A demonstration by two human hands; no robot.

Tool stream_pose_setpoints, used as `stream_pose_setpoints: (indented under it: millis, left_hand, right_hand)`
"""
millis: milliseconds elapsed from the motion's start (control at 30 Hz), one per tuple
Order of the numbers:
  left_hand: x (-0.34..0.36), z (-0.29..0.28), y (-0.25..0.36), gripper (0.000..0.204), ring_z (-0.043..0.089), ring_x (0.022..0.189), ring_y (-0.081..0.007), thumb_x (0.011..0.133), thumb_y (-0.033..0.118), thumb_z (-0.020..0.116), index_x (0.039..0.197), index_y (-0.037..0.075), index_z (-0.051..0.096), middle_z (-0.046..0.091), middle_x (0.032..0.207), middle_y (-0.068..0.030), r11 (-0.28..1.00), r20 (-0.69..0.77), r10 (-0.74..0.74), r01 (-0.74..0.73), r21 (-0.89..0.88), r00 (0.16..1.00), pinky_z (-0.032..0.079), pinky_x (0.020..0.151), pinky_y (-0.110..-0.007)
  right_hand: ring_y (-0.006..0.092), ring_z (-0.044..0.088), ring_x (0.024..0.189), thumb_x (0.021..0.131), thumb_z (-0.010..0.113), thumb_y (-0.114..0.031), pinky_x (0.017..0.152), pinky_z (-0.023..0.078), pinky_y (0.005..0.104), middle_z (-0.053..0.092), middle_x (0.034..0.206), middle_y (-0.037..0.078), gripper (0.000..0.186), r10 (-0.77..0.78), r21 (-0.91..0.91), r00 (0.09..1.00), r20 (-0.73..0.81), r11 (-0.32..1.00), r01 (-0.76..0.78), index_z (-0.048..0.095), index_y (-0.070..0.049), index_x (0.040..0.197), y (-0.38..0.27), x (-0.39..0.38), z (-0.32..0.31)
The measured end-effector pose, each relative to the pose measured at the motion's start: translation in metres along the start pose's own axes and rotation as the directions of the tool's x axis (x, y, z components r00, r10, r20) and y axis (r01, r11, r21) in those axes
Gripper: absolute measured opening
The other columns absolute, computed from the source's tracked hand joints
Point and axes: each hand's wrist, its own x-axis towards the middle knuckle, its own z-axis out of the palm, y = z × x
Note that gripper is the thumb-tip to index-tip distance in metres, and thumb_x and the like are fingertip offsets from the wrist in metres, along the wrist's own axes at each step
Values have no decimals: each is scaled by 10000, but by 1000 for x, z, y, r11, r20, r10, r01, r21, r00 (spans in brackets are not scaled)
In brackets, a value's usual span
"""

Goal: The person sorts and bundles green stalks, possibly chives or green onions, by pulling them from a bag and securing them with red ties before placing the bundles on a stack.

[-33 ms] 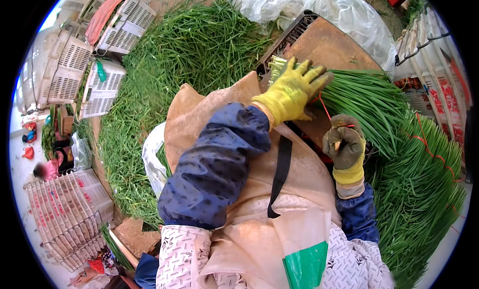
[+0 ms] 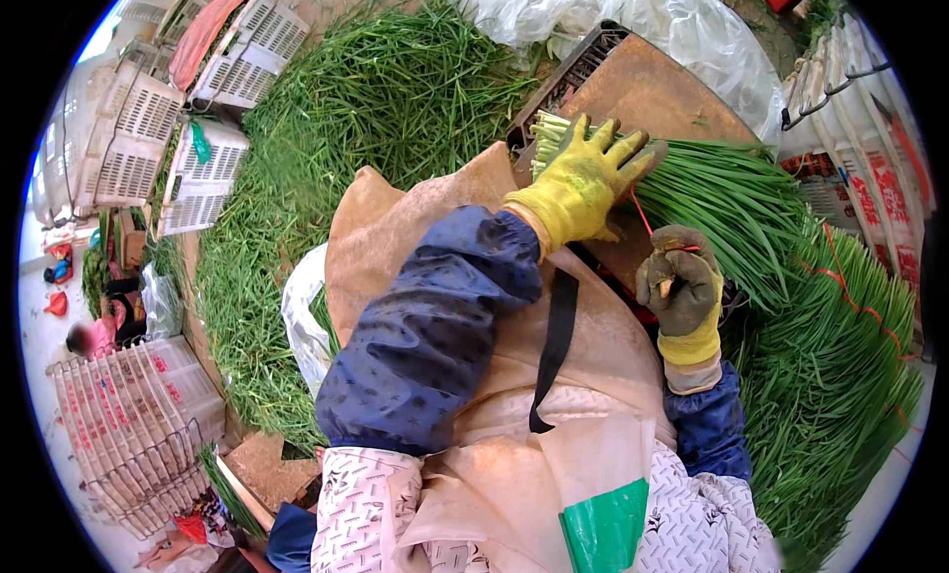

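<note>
A bunch of long green chives (image 2: 727, 182) lies across a brown board, its pale cut ends toward the left. My left hand (image 2: 593, 177), in a yellow glove with dark fingertips, rests on the bunch near those ends, fingers spread. From beneath it a red string (image 2: 641, 209) runs taut down to my right hand (image 2: 682, 281). That hand, in a dirty yellow glove, is closed in a fist around the string, just below the board's near edge. Part of the string under the left hand is hidden.
Tied chives (image 2: 840, 375) are heaped at right. Loose green leaves (image 2: 376, 88) cover the floor at left and ahead. White plastic crates (image 2: 129, 138) stand far left, clear plastic sheeting (image 2: 633, 19) lies behind the board (image 2: 672, 88). Another person (image 2: 104, 331) is small at far left.
My left hand has shifted very slightly to the right on the chives. The right hand stays almost in place, still gripping the string.
</note>
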Motion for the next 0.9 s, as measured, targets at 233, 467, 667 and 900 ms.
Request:
stream_pose_setpoints:
  millis: [233,467,667,900]
  left_hand:
    - [22,28,-1,785,466,1137,-365,648,199,715,1364,93,411,491,1260,-154,991,42,-133,133,6,990,357,953,-501]
    - [45,8,8,1043,504,1128,-335,515,330,808,1417,104,336,479,1291,-143,969,210,-188,146,199,959,403,929,-435]
    - [63,3,-30,769,627,861,-217,676,195,785,1340,41,428,639,1041,-132,772,313,-154,312,-554,937,509,758,-341]
    - [61,-35,11,320,670,792,-186,905,242,616,1126,13,581,674,952,-105,-434,732,125,701,-566,669,565,664,-308]
  right_hand:
    - [82,513,522,856,462,-66,458,414,221,631,891,103,206,1,-516,1000,31,857,15,641,36,849,34,-8,-9]
    - [82,486,475,789,547,-96,440,379,211,576,639,39,174,263,-123,956,-133,952,-279,640,-4,904,16,3,-11]
    - [187,603,610,909,574,-350,548,527,341,648,944,79,322,280,360,906,-318,920,-158,555,-97,1107,2,10,-43]
    - [342,502,1142,730,733,-382,914,435,432,495,1272,173,843,-399,-869,843,-361,473,-148,342,-74,1411,-8,-3,-61]
